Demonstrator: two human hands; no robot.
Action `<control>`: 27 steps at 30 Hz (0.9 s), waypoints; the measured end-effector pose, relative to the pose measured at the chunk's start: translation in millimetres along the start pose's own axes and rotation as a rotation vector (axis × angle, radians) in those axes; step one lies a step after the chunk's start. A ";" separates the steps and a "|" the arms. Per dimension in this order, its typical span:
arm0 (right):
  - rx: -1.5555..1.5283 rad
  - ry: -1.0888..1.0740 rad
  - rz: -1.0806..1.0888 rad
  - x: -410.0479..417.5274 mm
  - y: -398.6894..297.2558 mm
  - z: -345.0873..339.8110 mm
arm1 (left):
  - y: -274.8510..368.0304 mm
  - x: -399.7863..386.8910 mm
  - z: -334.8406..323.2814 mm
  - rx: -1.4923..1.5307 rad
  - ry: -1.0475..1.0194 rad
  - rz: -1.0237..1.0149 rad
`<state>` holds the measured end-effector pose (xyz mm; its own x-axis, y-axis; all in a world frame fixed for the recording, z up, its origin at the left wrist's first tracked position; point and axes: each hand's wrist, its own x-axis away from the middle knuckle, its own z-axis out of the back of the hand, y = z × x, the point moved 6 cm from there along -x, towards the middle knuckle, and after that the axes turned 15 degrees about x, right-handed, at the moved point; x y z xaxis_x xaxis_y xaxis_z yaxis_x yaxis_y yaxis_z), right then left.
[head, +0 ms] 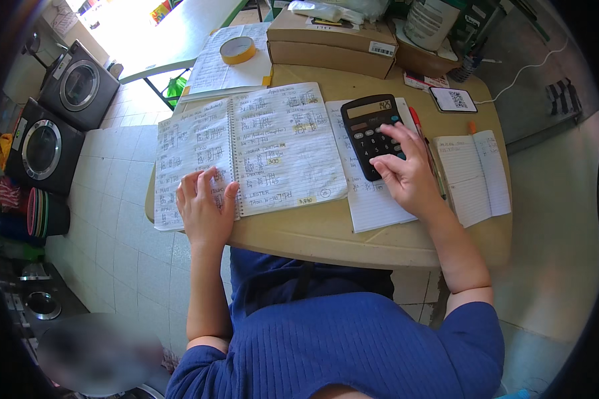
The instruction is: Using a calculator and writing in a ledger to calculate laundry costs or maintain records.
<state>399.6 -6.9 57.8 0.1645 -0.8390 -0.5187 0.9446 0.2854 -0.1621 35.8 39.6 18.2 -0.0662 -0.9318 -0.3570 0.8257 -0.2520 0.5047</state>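
Note:
My left hand [207, 207] rests with spread fingers on the left page of an open spiral notebook [292, 174], whose ruled pages bear handwriting. Over the lower right of a black calculator [367, 144] is my right hand [407, 172], thumb near the lower keys and fingers bent above the upper ones; whether a fingertip touches a key I cannot tell. The calculator's display shows digits. Beneath it lie loose ruled sheets [374, 214] with writing. A red pen [415, 119] lies just right of the calculator, beside other pens. Neither hand holds anything.
A small open notebook [461, 169] lies at the right, below a phone [452, 99] on a white cable. A roll of tape [237, 50] sits on papers behind the spiral notebook. A cardboard box [329, 52] stands at the back. Front-loading machines [42, 149] stand at left; a blurred person is lower left.

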 end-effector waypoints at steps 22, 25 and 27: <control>0.006 0.073 -0.133 -1.5 16.5 21.9 | -1.4 2.4 0.4 -0.021 0.031 -0.023; -0.024 0.138 -0.269 3.6 39.1 29.1 | 0.3 2.0 1.7 -0.018 0.038 -0.016; -0.007 0.137 -0.291 1.8 41.6 29.2 | -2.0 2.1 1.9 -0.007 0.033 -0.005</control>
<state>447.5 -10.1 74.6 -0.1530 -0.8158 -0.5578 0.9442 0.0459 -0.3262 32.9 37.6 17.9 -0.0517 -0.9215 -0.3848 0.8295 -0.2542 0.4973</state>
